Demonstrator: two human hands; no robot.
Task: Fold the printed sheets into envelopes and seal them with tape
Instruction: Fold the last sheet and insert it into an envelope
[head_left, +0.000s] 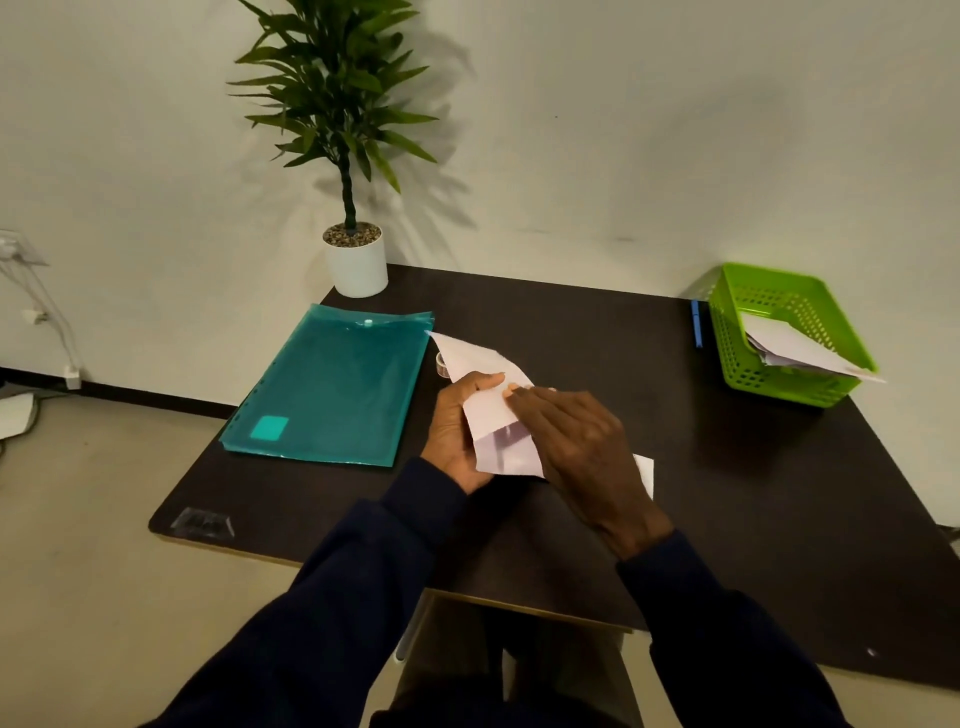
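Observation:
A white printed sheet (485, 410), partly folded with a pointed flap aimed up and left, is held just above the dark table (727, 467) at its middle. My left hand (457, 426) grips the sheet's left edge, thumb over the top. My right hand (576, 441) lies flat on the fold, fingers straight and pressing the paper. A small roll of clear tape (442, 364) peeks out behind the flap, mostly hidden. The sheet's lower right corner (644, 470) shows past my right hand.
A teal plastic document folder (332, 384) lies to the left. A green basket (789, 338) holding folded white papers stands at the far right, a blue pen (696, 322) beside it. A potted plant (356, 260) stands at the back left corner.

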